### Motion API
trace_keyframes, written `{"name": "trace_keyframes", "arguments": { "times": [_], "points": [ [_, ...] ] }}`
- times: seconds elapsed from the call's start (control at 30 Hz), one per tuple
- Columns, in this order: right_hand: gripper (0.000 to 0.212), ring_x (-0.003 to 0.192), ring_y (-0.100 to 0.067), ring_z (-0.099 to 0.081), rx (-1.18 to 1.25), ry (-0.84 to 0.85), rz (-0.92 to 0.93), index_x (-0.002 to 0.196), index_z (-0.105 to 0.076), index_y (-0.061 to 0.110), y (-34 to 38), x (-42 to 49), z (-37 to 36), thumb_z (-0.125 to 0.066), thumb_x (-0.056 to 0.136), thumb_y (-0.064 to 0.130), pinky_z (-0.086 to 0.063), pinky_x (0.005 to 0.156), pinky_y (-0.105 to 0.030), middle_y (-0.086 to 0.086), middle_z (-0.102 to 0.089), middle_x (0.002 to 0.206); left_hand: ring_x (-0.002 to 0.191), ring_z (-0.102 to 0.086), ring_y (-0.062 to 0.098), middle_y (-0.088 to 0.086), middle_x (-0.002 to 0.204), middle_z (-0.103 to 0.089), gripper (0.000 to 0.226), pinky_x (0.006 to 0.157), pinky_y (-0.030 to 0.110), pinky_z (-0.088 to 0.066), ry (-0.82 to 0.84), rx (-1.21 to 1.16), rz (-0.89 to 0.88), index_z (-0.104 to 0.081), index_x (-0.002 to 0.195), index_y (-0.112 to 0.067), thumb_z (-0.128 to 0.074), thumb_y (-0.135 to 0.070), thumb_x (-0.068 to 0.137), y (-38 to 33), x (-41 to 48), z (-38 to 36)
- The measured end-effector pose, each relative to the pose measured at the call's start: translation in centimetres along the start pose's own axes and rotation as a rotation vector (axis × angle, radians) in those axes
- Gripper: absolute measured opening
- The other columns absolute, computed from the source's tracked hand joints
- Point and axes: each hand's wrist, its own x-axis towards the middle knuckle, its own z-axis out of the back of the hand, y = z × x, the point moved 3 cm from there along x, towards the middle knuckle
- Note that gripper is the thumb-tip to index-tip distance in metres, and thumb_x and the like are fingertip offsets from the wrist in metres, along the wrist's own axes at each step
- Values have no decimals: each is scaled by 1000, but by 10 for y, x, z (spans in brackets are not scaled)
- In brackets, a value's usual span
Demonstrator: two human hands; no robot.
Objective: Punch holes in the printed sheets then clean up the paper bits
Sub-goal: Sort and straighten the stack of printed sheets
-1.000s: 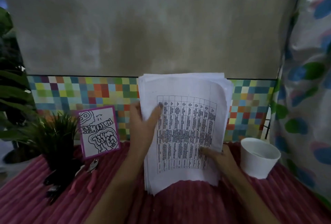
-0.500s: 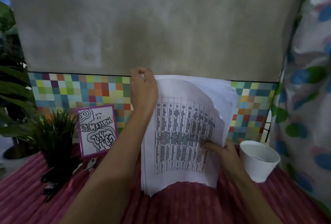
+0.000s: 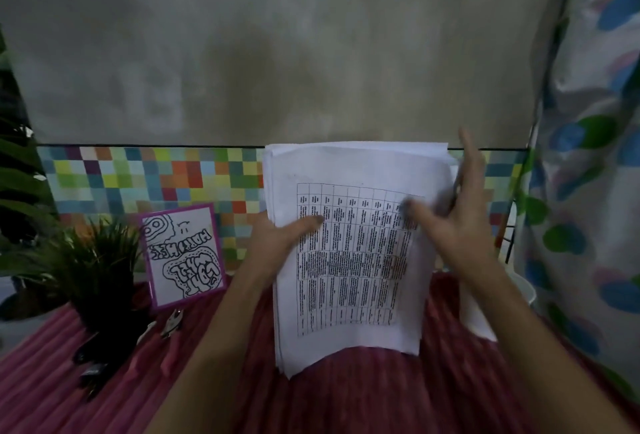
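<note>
- The stack of printed sheets (image 3: 349,260) stands upright in front of the person. Its lower edge sits low over the pink ribbed surface (image 3: 346,399), and I cannot tell whether it touches.
- The left hand (image 3: 284,243) grips the stack's left edge, with the thumb laid across the printed table on the front sheet and the fingers hidden behind.
- The right hand (image 3: 457,225) is at the right edge with fingers straight and spread apart, clamped on nothing. It is motion-blurred, so whether the thumb touches the paper is unclear.
- A corner of paper juts out low on the right, behind the right wrist, so the stack is not yet square.
- No holes show in the sheets and no paper bits lie about. This looks like the squaring-up step that comes ahead of punching.
- A plier-style tool with pink handles (image 3: 169,329), probably the punch, lies untouched on the surface by the potted plant (image 3: 100,267), well to the left of the stack.
- The next move likely calls for evening the edges, laying the stack down or peeling off a thin batch, and freeing one hand for the tool.
- The whole stack looks too thick for one bite.
</note>
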Motion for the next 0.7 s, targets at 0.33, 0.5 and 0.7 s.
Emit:
{"name": "trace_keyframes", "arguments": {
  "times": [0.33, 0.5, 0.7],
  "points": [
    [43, 96, -19, -55, -513, 227, 140, 120, -67, 14, 9, 54, 20, -58, 84, 34, -39, 76, -22, -9, -53, 108, 91, -71, 29, 6, 93, -77, 55, 93, 56, -53, 67, -76, 6, -73, 97, -11, -82, -44, 53, 0, -6, -2],
    [48, 101, -6, -48, -501, 219, 203, 137, -55, 24, 5, 48, 18, -54, 90, 33, -35, 83, -10, -2, -47, 114, 96, -71, 31, 7, 98, -76, 40, 93, 56, -53, 34, -84, -22, -73, 101, -15, -78, -37, 68, -1, -10, -5],
    [43, 89, -8, -49, -530, 305, 204, 131, -61, 21, 5, 56, 15, -51, 90, 28, -32, 75, -2, -2, -53, 105, 94, -68, 42, 24, 100, -71, 49, 89, 64, -51, 42, -82, -41, -73, 97, -11, -78, -46, 64, -2, -14, -10]
  ]
}}
